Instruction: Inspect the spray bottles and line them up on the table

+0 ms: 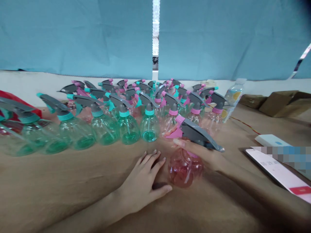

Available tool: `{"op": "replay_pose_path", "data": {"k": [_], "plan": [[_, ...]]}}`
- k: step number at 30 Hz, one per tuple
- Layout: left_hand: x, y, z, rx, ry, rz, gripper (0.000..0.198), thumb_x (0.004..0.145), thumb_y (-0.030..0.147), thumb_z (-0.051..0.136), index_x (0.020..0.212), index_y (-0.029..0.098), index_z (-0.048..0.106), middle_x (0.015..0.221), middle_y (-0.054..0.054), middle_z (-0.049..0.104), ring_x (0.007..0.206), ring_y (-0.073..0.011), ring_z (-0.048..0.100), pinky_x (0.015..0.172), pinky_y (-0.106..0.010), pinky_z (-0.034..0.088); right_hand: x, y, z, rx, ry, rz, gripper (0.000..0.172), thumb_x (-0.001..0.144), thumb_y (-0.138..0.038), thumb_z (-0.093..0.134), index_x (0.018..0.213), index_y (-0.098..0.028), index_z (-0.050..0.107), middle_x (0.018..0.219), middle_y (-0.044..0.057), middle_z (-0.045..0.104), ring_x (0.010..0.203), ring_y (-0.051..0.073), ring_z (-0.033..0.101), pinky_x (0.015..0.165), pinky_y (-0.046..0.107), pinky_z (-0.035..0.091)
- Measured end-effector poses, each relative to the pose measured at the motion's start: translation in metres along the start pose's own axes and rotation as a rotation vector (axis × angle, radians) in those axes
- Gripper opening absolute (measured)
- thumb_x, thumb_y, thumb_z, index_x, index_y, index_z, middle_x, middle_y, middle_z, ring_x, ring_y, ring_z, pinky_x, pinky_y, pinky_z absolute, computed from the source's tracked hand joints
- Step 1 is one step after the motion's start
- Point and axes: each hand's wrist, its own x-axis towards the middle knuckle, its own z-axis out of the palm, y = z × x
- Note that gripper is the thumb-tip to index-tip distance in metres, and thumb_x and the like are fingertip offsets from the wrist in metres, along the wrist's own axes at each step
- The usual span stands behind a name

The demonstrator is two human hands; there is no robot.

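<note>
A pink spray bottle [184, 170] with a grey and pink trigger head stands near the front, slightly tilted. My right hand [196, 149] is wrapped round its neck, just under the spray head. My left hand [143, 181] lies palm down on the brown table [73, 194], fingers spread, just left of the bottle and holding nothing. Behind my hands runs a row of spray bottles, green ones such as this green bottle [128, 129] to the left and pink ones such as this pink bottle [213, 123] to the right.
More spray bottles stand in rows farther back. A clear plastic bottle [234, 97] is at the right end. Cardboard [279, 103] lies at the back right, with a phone [274, 171] and a white box [272, 140] nearer. A red item [14, 100] is at the far left.
</note>
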Motion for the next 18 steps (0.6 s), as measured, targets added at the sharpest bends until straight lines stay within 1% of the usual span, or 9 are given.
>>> {"op": "replay_pose_path", "data": {"k": [2,4,10,14,18], "plan": [[0.0,0.0,0.0,0.004,-0.005,-0.001,0.069,0.085,0.06,0.05,0.134,0.013,0.044,0.142,-0.015,0.039,0.131,-0.0313,0.033,0.105,-0.047,0.027,0.0,0.0,-0.004,-0.016,-0.024,0.018,0.014,0.082,-0.036,0.061,0.091,-0.027,0.067,0.085,-0.001,0.068,0.077,0.018,0.064,0.073,0.033,0.051],[0.0,0.0,0.0,0.011,-0.012,-0.005,0.069,0.085,0.06,0.05,0.134,0.013,0.043,0.143,-0.015,0.038,0.131,-0.0311,0.032,0.105,-0.047,0.027,0.0,-0.001,-0.008,-0.033,-0.037,0.032,0.012,0.082,-0.036,0.061,0.084,-0.026,0.067,0.077,-0.001,0.067,0.073,0.017,0.063,0.069,0.032,0.051],[0.0,-0.001,0.001,0.008,-0.017,-0.002,0.069,0.086,0.061,0.047,0.135,0.013,0.043,0.144,-0.015,0.036,0.132,-0.0315,0.03,0.106,-0.049,0.025,0.001,-0.009,-0.01,-0.055,-0.076,-0.015,0.012,0.08,-0.038,0.063,0.079,-0.026,0.067,0.07,-0.001,0.065,0.074,0.018,0.063,0.07,0.032,0.051],[0.0,-0.001,0.001,-0.001,-0.019,-0.001,0.069,0.086,0.061,0.047,0.135,0.012,0.043,0.144,-0.016,0.036,0.132,-0.0318,0.03,0.106,-0.05,0.025,0.0,0.0,-0.008,-0.032,-0.022,-0.011,0.012,0.081,-0.036,0.061,0.079,-0.026,0.067,0.073,-0.001,0.067,0.074,0.017,0.064,0.07,0.031,0.052],[0.0,0.0,0.0,-0.012,0.001,-0.006,0.068,0.086,0.06,0.048,0.134,0.014,0.044,0.143,-0.015,0.038,0.131,-0.0322,0.032,0.105,-0.049,0.028,-0.001,0.004,-0.003,-0.05,0.057,-0.005,0.012,0.082,-0.035,0.06,0.087,-0.027,0.067,0.076,-0.002,0.068,0.075,0.018,0.065,0.071,0.033,0.052]]}}
